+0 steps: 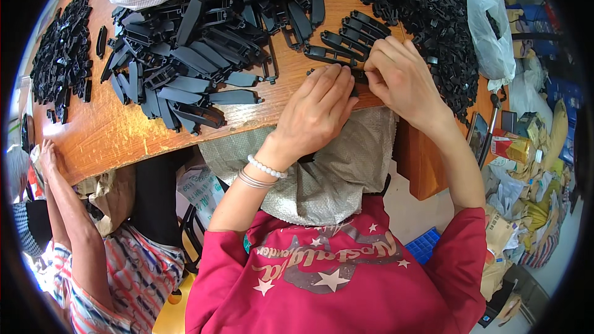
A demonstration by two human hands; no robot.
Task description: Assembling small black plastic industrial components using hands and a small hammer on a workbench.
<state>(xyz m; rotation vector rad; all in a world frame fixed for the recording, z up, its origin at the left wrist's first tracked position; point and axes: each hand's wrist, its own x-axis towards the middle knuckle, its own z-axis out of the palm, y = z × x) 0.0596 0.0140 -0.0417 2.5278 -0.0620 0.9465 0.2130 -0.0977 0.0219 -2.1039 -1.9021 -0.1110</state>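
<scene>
At the table's front edge, my left hand (317, 108) is closed over a black plastic part (355, 91), most of which the fingers cover. My right hand (401, 77) is just beside it, thumb and fingertips pinched together at the same spot; what is in the pinch is too small to make out. Directly beyond my fingers, several long black plastic frames (331, 55) with open slots lie side by side in a row.
Long black plastic pieces (198, 55) are heaped on the wooden table (117, 142). Small black parts (442, 55) cover its right side, and more (62, 55) its far left. A clear plastic bag (490, 31) hangs at right. Another person's hand (47, 159) touches the left edge.
</scene>
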